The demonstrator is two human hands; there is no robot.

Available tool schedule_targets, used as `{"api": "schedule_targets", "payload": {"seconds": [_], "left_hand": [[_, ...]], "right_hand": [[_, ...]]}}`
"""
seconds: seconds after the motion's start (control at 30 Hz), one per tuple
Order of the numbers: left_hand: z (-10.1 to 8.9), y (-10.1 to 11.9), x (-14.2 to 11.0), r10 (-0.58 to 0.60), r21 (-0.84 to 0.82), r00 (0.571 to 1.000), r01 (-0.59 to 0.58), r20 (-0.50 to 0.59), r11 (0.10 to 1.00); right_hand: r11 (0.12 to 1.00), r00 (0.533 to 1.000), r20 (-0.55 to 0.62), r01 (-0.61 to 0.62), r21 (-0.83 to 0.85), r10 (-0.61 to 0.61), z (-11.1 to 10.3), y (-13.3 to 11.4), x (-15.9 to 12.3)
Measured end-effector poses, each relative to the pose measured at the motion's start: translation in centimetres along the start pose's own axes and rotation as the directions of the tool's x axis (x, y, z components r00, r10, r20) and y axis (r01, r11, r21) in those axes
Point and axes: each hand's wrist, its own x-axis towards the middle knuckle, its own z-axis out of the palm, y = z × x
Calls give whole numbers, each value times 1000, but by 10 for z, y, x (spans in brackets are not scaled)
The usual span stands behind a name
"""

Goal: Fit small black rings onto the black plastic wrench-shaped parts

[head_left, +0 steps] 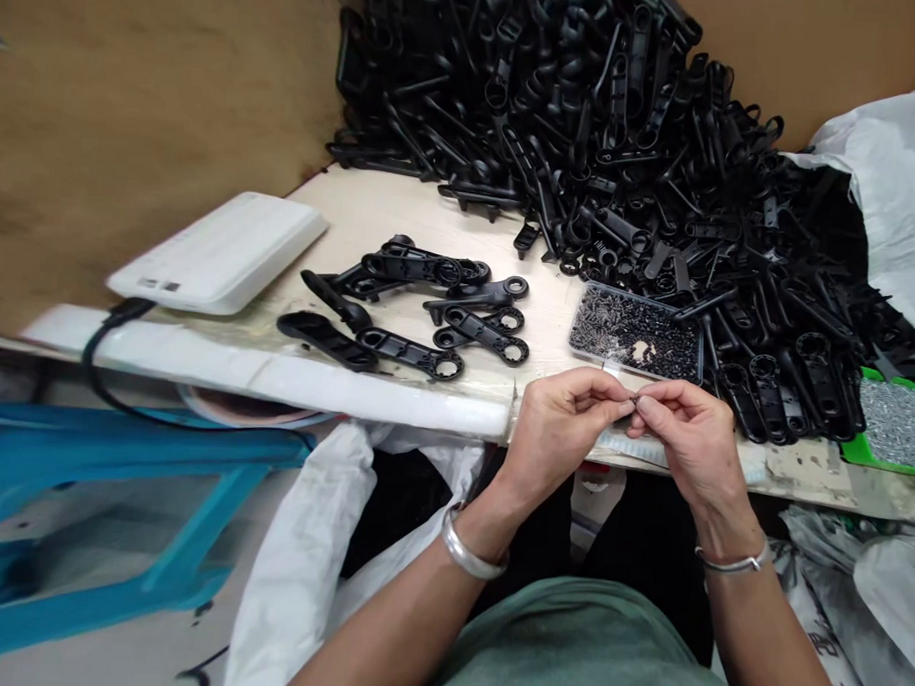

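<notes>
My left hand (564,427) and my right hand (690,436) meet at the table's front edge, fingertips pinched together on a tiny dark piece (634,399) too small to name. Just beyond them lies a clear tray of small black bits (630,334). Several black plastic ring-ended arms (429,312) lie spread out to the left of the tray. A large heap of the same black parts (622,139) fills the back of the table.
A white flat box (221,250) with a black cable (103,371) rests at the table's left. A green tray of grey bits (894,423) sits at the right. White bags (891,168) hang at right and below. A blue stool (121,511) stands lower left.
</notes>
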Motion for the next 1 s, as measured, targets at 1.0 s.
{"api": "schedule_targets", "payload": {"seconds": [1.0], "left_hand": [[4,-14,-13,295,276,952,-263,-81,925]], "right_hand": [[999,999,-7,-41,24,41,4,0,-8]]}}
